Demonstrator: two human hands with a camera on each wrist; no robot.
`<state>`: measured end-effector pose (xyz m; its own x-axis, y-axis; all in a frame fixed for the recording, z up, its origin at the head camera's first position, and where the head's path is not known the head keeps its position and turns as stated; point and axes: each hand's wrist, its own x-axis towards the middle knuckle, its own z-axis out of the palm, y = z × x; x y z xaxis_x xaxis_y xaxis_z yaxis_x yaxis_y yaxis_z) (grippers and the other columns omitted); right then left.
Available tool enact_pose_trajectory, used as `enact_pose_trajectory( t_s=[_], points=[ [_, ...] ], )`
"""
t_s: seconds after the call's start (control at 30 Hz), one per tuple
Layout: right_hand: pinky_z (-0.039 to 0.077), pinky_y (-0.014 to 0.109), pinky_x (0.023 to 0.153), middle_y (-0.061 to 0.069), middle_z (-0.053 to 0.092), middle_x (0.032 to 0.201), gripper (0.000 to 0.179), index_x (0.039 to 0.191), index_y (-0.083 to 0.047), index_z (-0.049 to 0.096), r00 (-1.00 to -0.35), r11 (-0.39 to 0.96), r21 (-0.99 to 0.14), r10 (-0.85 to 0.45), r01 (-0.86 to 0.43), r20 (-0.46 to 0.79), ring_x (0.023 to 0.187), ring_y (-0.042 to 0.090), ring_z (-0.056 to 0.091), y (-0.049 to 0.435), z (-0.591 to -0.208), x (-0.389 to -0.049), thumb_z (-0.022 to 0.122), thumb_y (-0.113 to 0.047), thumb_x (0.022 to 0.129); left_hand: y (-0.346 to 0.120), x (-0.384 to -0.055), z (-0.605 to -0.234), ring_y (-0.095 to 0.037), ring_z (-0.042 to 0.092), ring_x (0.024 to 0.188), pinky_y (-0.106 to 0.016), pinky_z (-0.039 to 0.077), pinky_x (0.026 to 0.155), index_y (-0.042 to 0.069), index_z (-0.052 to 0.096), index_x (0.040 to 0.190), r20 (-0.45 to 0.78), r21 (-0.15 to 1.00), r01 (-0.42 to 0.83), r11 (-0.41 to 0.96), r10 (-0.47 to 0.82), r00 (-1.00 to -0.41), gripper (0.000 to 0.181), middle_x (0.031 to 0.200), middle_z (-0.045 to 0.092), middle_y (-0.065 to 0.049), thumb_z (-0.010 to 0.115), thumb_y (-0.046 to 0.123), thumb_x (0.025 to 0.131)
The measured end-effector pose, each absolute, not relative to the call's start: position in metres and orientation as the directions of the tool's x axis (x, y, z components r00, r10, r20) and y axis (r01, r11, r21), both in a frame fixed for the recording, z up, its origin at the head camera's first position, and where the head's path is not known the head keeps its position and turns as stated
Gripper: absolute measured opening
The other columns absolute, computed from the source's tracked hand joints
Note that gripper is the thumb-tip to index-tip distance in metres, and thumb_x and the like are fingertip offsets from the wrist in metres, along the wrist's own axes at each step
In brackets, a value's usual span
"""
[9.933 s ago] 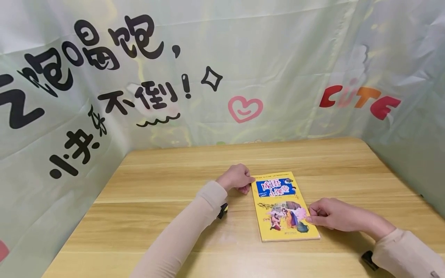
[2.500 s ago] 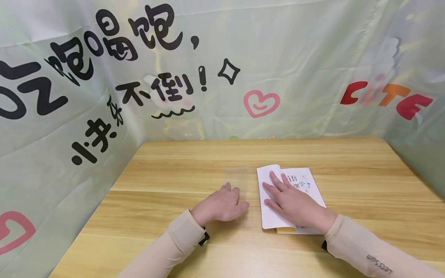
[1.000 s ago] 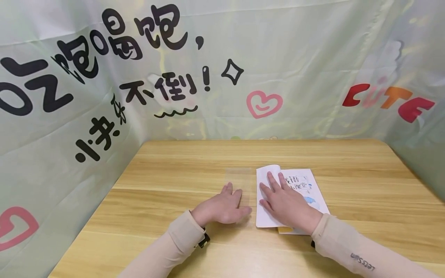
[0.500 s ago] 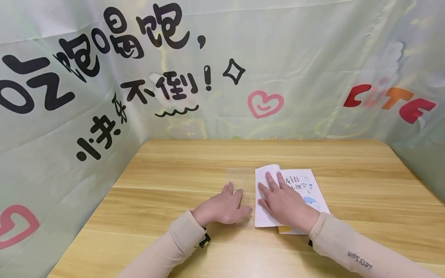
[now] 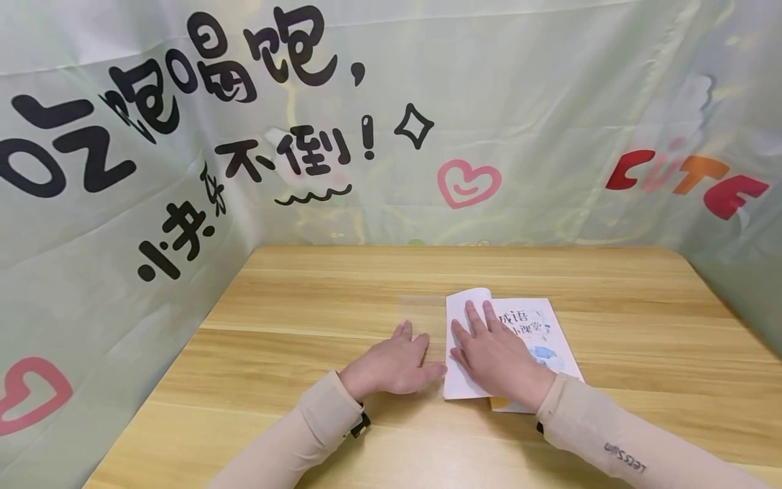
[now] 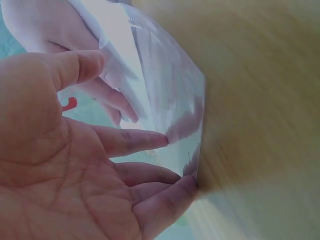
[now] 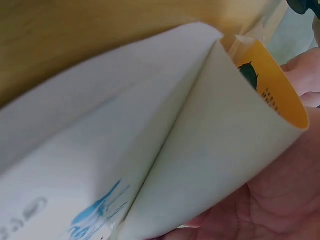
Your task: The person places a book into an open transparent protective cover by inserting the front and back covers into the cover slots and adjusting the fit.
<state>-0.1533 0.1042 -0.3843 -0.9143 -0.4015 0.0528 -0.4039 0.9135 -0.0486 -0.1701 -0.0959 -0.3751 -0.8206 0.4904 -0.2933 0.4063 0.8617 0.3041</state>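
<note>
A thin book (image 5: 563, 360) lies on the table at centre right, its white title page facing up. Its front cover (image 5: 459, 384) is opened toward the left; the right wrist view catches it curled, with a yellow outer side (image 7: 287, 102). My right hand (image 5: 504, 356) rests on the cover's white inner side, fingers spread. Left of the book is a clear plastic film (image 5: 418, 303), hard to see against the wood. On that film my left hand (image 5: 391, 363) rests with extended fingers, thumb right at the cover's edge. The left wrist view shows fingertips against the shiny film (image 6: 172, 70).
The wood-grain table (image 5: 293, 285) reaches back to a pale green cloth backdrop (image 5: 537, 102) printed with black characters and a pink heart. Cloth also hangs along the left and right sides. Each forearm wears a beige sleeve (image 5: 305, 428) with a dark device at the wrist.
Ten seconds ago the book lay closed, yellow cover up, with both hands at its edges. Now the cover is open. Over the last second, it and my right hand shifted slightly left.
</note>
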Motion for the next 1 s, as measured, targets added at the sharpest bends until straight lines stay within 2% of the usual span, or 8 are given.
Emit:
enact_pose_trajectory(
  t_s=[0.27,0.47,0.67,0.83,0.9,1.0],
  points=[
    [0.046,0.067,0.116,0.038,0.039,0.164,0.051,0.149,0.002,0.06,-0.912,0.912,-0.043,-0.406,-0.409,0.061,0.153,0.06,0.036,0.1,-0.383,-0.154,0.058,-0.03,0.11,-0.095,-0.169,-0.377,-0.043,0.023,0.165,-0.054,0.032,0.131,0.001,0.043,0.163,-0.285,0.3,0.41,0.862,0.491,-0.824,0.084,0.171,0.03,-0.031,0.048,0.063,0.107],
    [0.039,0.064,0.123,0.042,0.036,0.163,0.05,0.149,0.009,0.057,-0.907,0.904,-0.087,-0.413,-0.419,0.082,0.153,0.062,0.034,0.099,-0.383,-0.155,0.054,-0.025,0.112,-0.097,-0.17,-0.378,-0.042,0.026,0.164,-0.054,0.036,0.13,0.004,0.044,0.163,-0.276,0.284,0.425,0.86,0.497,-0.823,0.079,0.172,0.03,-0.031,0.056,0.058,0.106],
    [0.036,0.066,0.124,0.042,0.028,0.167,0.052,0.153,0.009,0.052,-0.899,0.863,-0.252,-0.428,-0.438,0.096,0.156,0.06,0.029,0.107,-0.381,-0.158,0.053,-0.025,0.113,-0.1,-0.169,-0.378,-0.038,0.029,0.164,-0.054,0.04,0.127,0.009,0.045,0.163,-0.272,0.275,0.42,0.865,0.489,-0.829,0.077,0.173,0.031,-0.028,0.066,0.053,0.103],
    [0.033,0.065,0.125,0.037,0.014,0.173,0.064,0.162,0.008,0.037,-0.894,0.805,-0.415,-0.446,-0.424,0.049,0.16,0.053,0.023,0.124,-0.377,-0.161,0.052,-0.032,0.114,-0.104,-0.168,-0.376,-0.037,0.033,0.163,-0.055,0.042,0.125,0.012,0.045,0.163,-0.257,0.291,0.417,0.861,0.491,-0.832,0.079,0.173,0.032,-0.026,0.071,0.052,0.101],
    [0.034,0.065,0.125,0.035,0.011,0.174,0.071,0.164,0.008,0.032,-0.882,0.777,-0.463,-0.471,-0.426,0.023,0.16,0.052,0.024,0.134,-0.374,-0.164,0.053,-0.038,0.114,-0.106,-0.169,-0.375,-0.037,0.035,0.162,-0.056,0.043,0.125,0.011,0.044,0.164,-0.238,0.286,0.433,0.855,0.501,-0.832,0.082,0.172,0.035,-0.025,0.074,0.052,0.098],
    [0.038,0.065,0.122,0.033,0.013,0.175,0.082,0.166,0.005,0.03,-0.864,0.745,-0.516,-0.504,-0.424,-0.018,0.154,0.051,0.039,0.152,-0.37,-0.17,0.058,-0.048,0.11,-0.111,-0.171,-0.375,-0.038,0.039,0.16,-0.057,0.042,0.124,0.012,0.044,0.164,-0.213,0.277,0.448,0.85,0.509,-0.834,0.089,0.172,0.038,-0.021,0.08,0.053,0.094]
  ],
)
